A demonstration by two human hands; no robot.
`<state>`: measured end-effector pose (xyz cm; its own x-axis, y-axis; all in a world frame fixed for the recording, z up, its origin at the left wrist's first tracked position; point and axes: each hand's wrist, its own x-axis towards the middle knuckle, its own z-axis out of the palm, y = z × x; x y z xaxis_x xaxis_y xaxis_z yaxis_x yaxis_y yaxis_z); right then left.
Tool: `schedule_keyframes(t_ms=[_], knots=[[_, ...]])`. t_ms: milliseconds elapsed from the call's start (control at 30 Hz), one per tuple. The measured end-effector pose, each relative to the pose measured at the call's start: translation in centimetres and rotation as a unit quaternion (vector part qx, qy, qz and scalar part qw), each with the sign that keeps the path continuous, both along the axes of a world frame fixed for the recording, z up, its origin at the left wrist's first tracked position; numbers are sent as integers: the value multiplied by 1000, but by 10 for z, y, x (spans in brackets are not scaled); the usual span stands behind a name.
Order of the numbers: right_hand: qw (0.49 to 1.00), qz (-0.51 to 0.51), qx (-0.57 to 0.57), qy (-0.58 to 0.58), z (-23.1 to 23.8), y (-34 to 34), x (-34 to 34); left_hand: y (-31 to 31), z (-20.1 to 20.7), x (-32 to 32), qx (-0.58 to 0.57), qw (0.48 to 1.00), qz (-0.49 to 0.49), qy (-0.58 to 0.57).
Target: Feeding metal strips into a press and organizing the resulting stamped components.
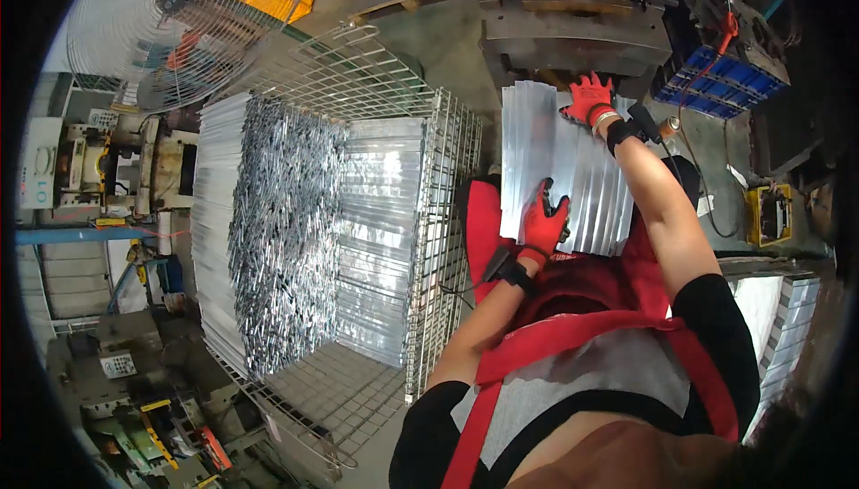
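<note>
I'm holding my red-gloved left hand [546,226] open, fingers apart, at the near part of the silvery metal strips [532,144], which are lying side by side between my red-clad lap [582,288] and the machine [573,42]. My right hand [591,102] is splaying its fingers at their far end. More strips [286,238] are sitting stacked in the wire cage [443,158] on my left.

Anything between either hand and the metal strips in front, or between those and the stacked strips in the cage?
Nothing visible separates the left hand or right hand from the metal strips; both appear to rest on them. Toward the stacked strips on the left, the cage's mesh wall stands in between.
</note>
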<state>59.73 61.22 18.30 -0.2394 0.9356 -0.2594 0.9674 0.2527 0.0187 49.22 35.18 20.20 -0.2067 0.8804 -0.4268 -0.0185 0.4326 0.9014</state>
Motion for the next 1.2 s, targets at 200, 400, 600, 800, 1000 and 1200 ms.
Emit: schedule_keyframes(t_ms=[200, 400, 600, 800, 1000, 1200], knots=[[993, -21, 80, 85, 14, -24, 15, -4, -14, 1, 25, 999, 22, 17], [968, -65, 141, 198, 41, -54, 38, -4, -11, -1, -23, 995, -19, 96], [852, -163, 66, 493, 42, -57, 99, -5, -7, -5, 58, 978, -49, 193], [690, -94, -14, 718, 138, -55, 143, 5, 73, -13, 277, 877, -84, 383], [488, -64, -88, 866, 119, -31, 160, 12, 69, 0, 51, 930, -239, -275], [600, -64, -129, 787, 88, -76, 86, 52, 67, 21, 62, 917, -75, -388]])
